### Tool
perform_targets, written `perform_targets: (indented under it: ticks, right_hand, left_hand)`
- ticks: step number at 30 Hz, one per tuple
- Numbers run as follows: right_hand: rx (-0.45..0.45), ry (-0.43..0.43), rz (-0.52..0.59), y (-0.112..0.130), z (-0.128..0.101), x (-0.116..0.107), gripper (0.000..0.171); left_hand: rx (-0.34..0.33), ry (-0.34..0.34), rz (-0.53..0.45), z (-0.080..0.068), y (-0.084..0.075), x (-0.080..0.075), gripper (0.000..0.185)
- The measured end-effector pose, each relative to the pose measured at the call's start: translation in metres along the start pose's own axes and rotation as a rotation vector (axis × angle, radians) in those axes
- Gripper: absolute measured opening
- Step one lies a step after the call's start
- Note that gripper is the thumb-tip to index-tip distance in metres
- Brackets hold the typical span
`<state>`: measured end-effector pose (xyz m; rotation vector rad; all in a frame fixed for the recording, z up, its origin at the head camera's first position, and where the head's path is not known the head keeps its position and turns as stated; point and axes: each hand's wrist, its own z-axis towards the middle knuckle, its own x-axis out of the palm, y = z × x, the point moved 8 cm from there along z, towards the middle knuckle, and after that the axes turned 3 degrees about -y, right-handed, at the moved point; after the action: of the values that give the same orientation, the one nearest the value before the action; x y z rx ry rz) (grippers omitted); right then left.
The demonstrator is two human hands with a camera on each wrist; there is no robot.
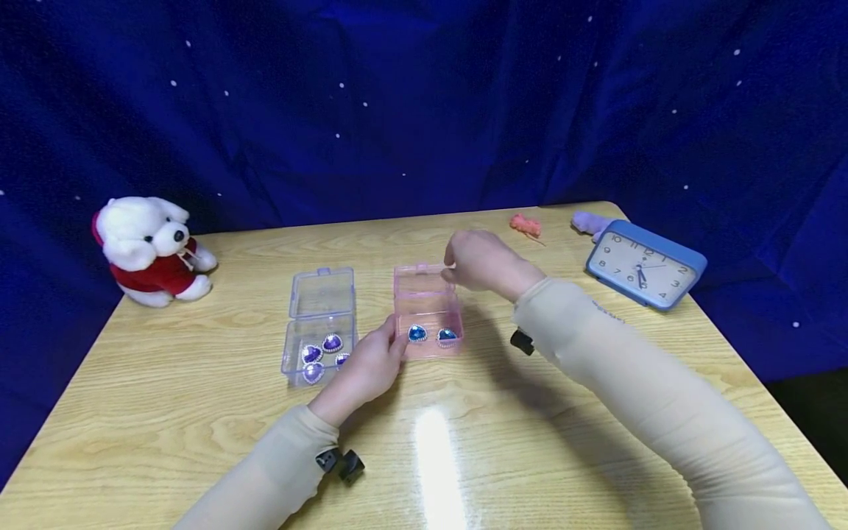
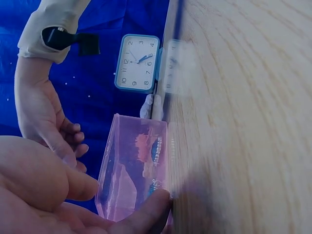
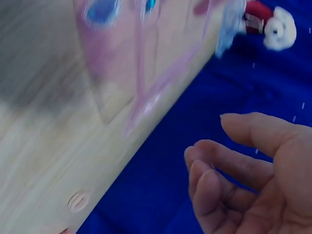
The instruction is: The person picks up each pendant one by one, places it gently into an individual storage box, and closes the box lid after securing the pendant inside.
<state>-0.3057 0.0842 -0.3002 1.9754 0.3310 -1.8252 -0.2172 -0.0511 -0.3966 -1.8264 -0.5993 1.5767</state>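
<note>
A pink see-through plastic box (image 1: 429, 303) stands near the middle of the table, its lid tipped back. Two blue heart-shaped gems (image 1: 417, 333) with pale beaded edges lie inside. My left hand (image 1: 371, 364) grips the box by its near left corner; in the left wrist view its thumb and a finger (image 2: 146, 209) lie on either side. Above the lid's right corner hovers my right hand (image 1: 486, 259). The right wrist view shows its fingers (image 3: 207, 187) loosely curled, with nothing between them and the thumb.
Left of the pink box is a clear purplish box (image 1: 323, 316), lid back, holding several purple gems (image 1: 312, 354). A white plush dog (image 1: 155, 250) sits far left. At the right stand a blue clock (image 1: 645, 265), a purple toy (image 1: 589, 222) and a small coral-coloured toy (image 1: 525, 224).
</note>
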Motion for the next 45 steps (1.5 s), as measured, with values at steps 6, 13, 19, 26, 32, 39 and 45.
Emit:
perform_targets:
  ticks: [6, 13, 19, 26, 32, 39, 45]
  right_hand:
    - [0.049, -0.078, 0.098, -0.035, 0.006, -0.004, 0.023]
    - [0.182, -0.08, 0.298, -0.071, 0.012, 0.023, 0.024]
    - [0.302, -0.002, 0.453, -0.087, 0.017, 0.055, 0.029]
    - [0.34, -0.001, 0.709, -0.09, 0.029, 0.078, 0.03]
    - [0.399, -0.007, 0.962, -0.092, 0.037, 0.09, 0.035]
    - [0.442, -0.016, 1.082, -0.094, 0.043, 0.096, 0.036]
    - [0.423, -0.013, 1.087, -0.089, 0.047, 0.094, 0.036]
  left_hand:
    - [0.002, -0.003, -0.004, 0.0, 0.002, 0.0, 0.053]
    - [-0.005, -0.001, -0.02, 0.0, 0.003, 0.0, 0.056]
    - [0.002, -0.01, -0.019, 0.0, 0.002, 0.0, 0.054]
    - [0.015, -0.003, -0.013, 0.001, 0.0, 0.0, 0.053]
    - [0.018, 0.002, -0.018, 0.002, -0.001, 0.002, 0.05]
    - [0.035, -0.007, -0.001, 0.002, -0.003, 0.001, 0.046]
    - [0.004, -0.003, 0.005, 0.002, -0.001, 0.001, 0.052]
